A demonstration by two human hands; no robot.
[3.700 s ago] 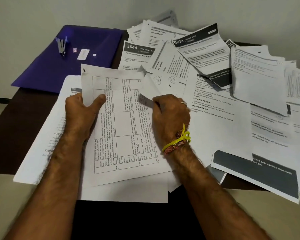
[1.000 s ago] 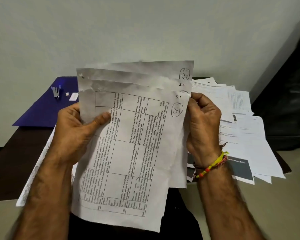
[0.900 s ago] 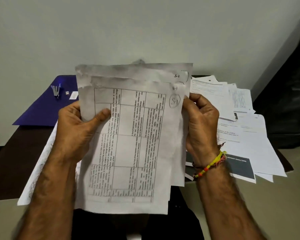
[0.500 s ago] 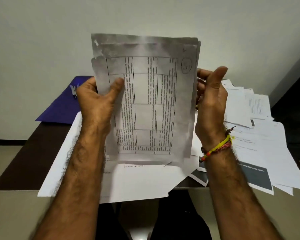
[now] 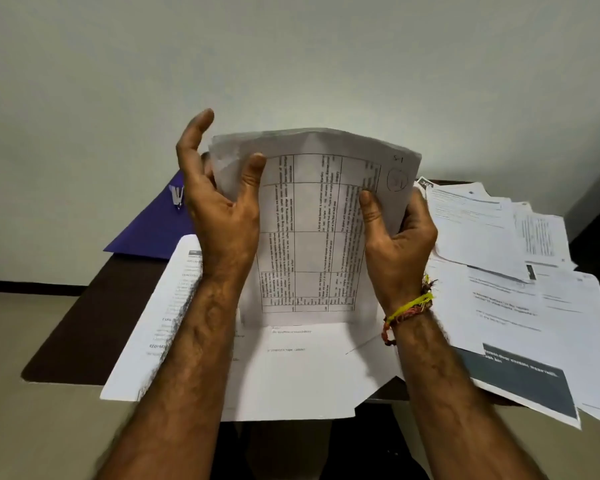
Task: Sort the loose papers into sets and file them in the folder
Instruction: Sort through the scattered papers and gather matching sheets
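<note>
Two hands hold a small set of papers [image 5: 312,230] upright in the middle of the frame, with its lower edge standing on the sheets that lie on the dark table [image 5: 94,327]. The front sheet shows a printed grid and a circled handwritten mark in its upper right corner. The right hand [image 5: 395,244] grips the right edge of the set, thumb on the front and fingers behind. The left hand [image 5: 219,209] is at the left edge: its thumb presses on the front sheet, while one finger points up, straight and free; the other fingers are hidden behind the paper. The top of the set bends a little toward the camera. Many loose papers [image 5: 520,278] lie spread over the right side of the frame. A purple folder [image 5: 153,230] lies flat at the left centre, partly behind the left hand, with a small metal stapler [image 5: 177,197] on it.
</note>
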